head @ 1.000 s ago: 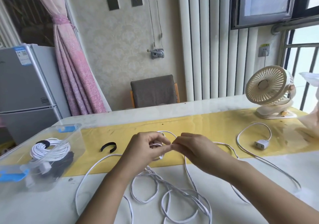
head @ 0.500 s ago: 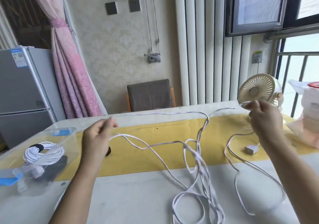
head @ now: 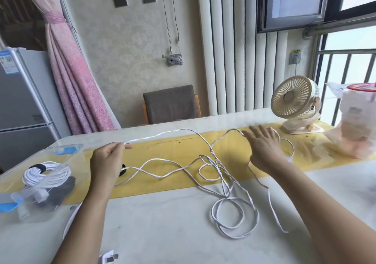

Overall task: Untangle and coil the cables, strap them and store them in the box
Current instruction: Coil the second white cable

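A long white cable point(head: 221, 184) lies in loose tangled loops across the table's middle. My left hand point(head: 107, 162) pinches one strand of it, raised above the yellow runner. My right hand point(head: 264, 147) hovers with fingers spread above the cable's right part, holding nothing. The cable's white plug point(head: 107, 258) lies at the near edge. A clear plastic box point(head: 40, 180) with blue clips stands at the left; inside are a coiled white cable point(head: 47, 174) with a black strap and a dark coil. A black strap point(head: 122, 170) peeks out behind my left wrist.
A cream desk fan point(head: 295, 102) stands at the back right, with a white plastic bag point(head: 358, 121) beside it. A yellow runner point(head: 173, 151) crosses the white table. A chair, a fridge and a pink curtain stand behind the table.
My right hand has let go of the cable and dropped lower with fingers spread. The raised strands have fallen toward the table. My left hand still pinches its strand.
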Motion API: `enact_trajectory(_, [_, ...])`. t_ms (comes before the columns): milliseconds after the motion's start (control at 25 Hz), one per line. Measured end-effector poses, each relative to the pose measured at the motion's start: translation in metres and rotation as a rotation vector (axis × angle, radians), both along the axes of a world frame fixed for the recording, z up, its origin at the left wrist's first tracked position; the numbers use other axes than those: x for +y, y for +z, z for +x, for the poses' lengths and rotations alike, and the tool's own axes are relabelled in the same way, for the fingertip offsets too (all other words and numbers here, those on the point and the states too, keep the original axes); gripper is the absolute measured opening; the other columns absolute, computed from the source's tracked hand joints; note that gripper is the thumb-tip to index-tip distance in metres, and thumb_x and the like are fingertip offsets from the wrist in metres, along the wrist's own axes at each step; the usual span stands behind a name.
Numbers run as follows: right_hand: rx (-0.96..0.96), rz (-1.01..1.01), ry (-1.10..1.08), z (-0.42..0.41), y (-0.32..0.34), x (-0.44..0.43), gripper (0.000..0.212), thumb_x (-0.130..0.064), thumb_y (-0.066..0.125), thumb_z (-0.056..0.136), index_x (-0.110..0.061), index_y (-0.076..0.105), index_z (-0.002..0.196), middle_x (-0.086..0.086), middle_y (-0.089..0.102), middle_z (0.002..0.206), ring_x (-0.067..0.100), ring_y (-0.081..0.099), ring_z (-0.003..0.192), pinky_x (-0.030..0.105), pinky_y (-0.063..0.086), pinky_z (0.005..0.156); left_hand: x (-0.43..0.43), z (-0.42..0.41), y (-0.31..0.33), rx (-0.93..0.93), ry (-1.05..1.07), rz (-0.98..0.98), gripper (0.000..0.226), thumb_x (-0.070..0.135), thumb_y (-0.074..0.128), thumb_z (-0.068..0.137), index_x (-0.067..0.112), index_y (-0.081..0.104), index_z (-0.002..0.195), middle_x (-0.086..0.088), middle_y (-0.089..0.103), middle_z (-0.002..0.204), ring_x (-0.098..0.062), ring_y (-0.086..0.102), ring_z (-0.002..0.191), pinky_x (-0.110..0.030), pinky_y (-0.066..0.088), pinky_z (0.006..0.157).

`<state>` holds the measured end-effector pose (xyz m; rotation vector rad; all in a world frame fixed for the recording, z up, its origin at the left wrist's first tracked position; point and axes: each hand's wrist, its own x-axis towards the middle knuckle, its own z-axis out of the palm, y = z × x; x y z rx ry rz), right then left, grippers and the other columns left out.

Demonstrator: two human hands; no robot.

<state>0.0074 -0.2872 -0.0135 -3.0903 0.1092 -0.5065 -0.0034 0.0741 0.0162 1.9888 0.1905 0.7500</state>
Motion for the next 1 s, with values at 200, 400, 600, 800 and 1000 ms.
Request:
enact_trajectory(200, [0.098, 0.462, 0.263, 0.003, -0.009, 0.024, 0.033, -0.038, 0.053, 0.093, -0.014, 0.049, 0.116, 0.002, 0.06, 0.082, 0.025, 0.054, 0.089, 0.03, 0.037, 0.086, -0.002, 0.008, -0.011, 0.322, 0.093, 0.644, 0.031, 0.014, 0.047, 0.085, 0.014, 0.069, 0.108, -0.016, 0.061, 0.122, -0.035, 0.052, 0.113, -0.038, 0.037, 0.101])
enact_trajectory(400, [-0.026, 0.973, 0.618, -0.02, 0.025, 0.041, 0.032, -0.033, 0.035, 0.101, -0.019, 0.063, 0.103, -0.011, 0.039, 0.052, 0.008, 0.036, 0.048, 0.025, 0.036, 0.054, -0.098, -0.016, 0.002, -0.213, -0.408, 0.671, 0.059, 0.042, 0.037, 0.084, 0.013, 0.051, 0.133, 0.0, 0.049, 0.137, -0.015, 0.039, 0.13, -0.035, 0.004, 0.115])
enact_trajectory(600, [-0.119, 1.476, 0.788, -0.04, 0.057, 0.032, 0.033, -0.027, 0.033, 0.102, -0.008, 0.059, 0.106, -0.009, 0.026, 0.052, 0.009, 0.017, 0.049, 0.022, 0.014, 0.047, -0.14, 0.003, 0.007, -0.097, -0.55, 0.911, 0.028, 0.036, 0.041, 0.099, 0.017, 0.061, 0.105, 0.003, 0.061, 0.097, -0.016, 0.054, 0.104, -0.031, 0.025, 0.099])
enact_trajectory(800, [-0.36, 1.745, 0.526, -0.032, 0.058, 0.012, 0.033, -0.025, 0.033, 0.103, -0.013, 0.052, 0.079, -0.011, 0.025, 0.045, 0.005, 0.014, 0.04, 0.017, 0.015, 0.038, -0.108, 0.005, 0.049, -0.186, -0.583, 0.275, 0.029, 0.023, 0.044, 0.099, 0.019, 0.059, 0.073, 0.012, 0.042, 0.046, -0.003, 0.033, 0.042, -0.018, 0.025, 0.045])
enact_trajectory(1000, [-0.597, 1.925, 0.306, -0.032, 0.063, -0.022, 0.035, -0.025, 0.032, 0.103, -0.019, 0.042, 0.069, -0.011, 0.03, 0.041, 0.001, 0.02, 0.032, 0.015, 0.017, 0.033, -0.043, 0.032, 0.115, -0.136, -0.382, -0.602, 0.037, 0.01, 0.024, 0.101, 0.019, 0.034, 0.066, 0.015, 0.024, 0.03, -0.001, 0.02, 0.024, -0.012, 0.01, 0.032])
